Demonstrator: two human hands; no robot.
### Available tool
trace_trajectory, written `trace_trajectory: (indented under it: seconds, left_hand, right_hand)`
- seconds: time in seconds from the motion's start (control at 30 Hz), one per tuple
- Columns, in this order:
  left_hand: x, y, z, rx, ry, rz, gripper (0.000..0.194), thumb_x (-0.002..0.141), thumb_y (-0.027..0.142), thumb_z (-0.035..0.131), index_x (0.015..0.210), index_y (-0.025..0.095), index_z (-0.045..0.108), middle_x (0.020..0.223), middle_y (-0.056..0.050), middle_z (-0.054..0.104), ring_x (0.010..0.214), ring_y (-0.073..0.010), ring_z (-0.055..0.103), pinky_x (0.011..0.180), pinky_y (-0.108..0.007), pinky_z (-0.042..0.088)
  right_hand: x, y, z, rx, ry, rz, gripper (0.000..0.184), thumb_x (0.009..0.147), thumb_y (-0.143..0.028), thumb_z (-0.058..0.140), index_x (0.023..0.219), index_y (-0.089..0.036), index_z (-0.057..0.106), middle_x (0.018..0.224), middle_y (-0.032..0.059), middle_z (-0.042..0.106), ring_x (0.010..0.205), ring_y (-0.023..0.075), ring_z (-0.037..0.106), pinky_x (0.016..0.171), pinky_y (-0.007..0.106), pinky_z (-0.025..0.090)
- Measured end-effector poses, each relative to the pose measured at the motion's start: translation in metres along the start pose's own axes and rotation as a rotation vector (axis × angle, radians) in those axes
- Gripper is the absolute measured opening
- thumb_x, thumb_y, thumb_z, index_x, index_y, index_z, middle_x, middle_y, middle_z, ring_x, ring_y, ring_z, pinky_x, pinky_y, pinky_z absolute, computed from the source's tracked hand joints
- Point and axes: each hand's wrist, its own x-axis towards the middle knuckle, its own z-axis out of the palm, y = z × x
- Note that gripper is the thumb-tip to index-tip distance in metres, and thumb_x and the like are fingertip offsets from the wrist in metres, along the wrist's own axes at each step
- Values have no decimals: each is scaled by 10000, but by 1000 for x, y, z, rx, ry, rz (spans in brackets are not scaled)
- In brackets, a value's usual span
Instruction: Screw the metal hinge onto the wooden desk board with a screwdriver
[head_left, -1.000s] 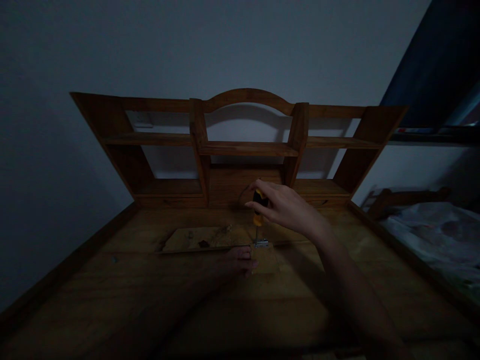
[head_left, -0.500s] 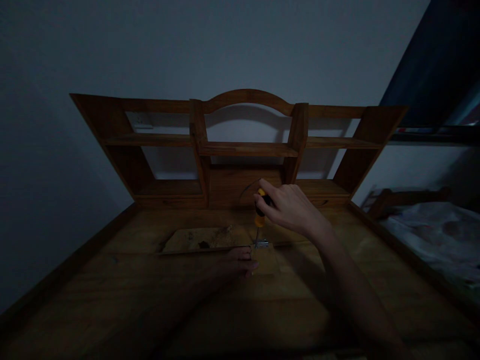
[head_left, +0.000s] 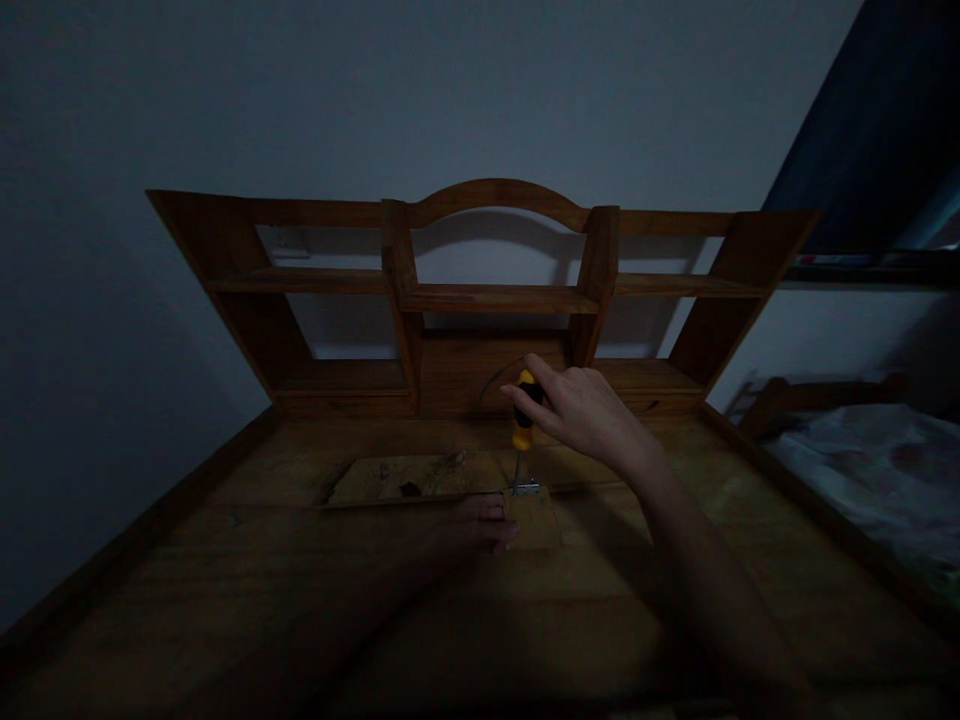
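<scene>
In the head view my right hand (head_left: 589, 408) is closed round the yellow-and-black handle of a screwdriver (head_left: 522, 438). The screwdriver stands nearly upright, its shaft pointing down at a small metal hinge (head_left: 526, 487). Below the hinge is a pale wooden piece (head_left: 536, 520) on the desk. My left hand (head_left: 484, 522) grips this piece at its left edge, thumb and fingers bent; the dim light blurs its fingertips. Whether the screwdriver tip sits in a screw is too small to tell.
A pale board (head_left: 420, 478) with a dark hole and debris lies left of the hinge on the wooden desk (head_left: 300, 590). Behind it stands a wooden shelf unit (head_left: 495, 298) against the wall. A plastic-covered heap (head_left: 870, 460) is at the right.
My right hand's thumb and fingers have shifted slightly on the screwdriver handle, the thumb reaching further left. My left hand stays at the wooden piece. The view has moved very slightly.
</scene>
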Motion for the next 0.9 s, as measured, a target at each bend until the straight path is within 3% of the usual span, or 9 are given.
trace_trajectory:
  seconds: [0.4,0.9]
  left_hand:
    - [1,-2,0,-2,35,-6,377,710,415,770,875,150,559,758,-9,560,564,-95,465,506,-227,291]
    - [-3,9,5,5,-8,22,339,720,390,750,847,140,562,742,-11,556,529,-78,437,493,-225,270]
  right_hand:
    - [0,5,0,-5,-7,24,461,1014,-551,260,1044,-168,516,713,54,675,624,203,620,570,292,255]
    - [-1,8,-3,-25,-41,54,437,1020,-535,258,1056,-177,506,771,69,696,681,228,656,584,295,289]
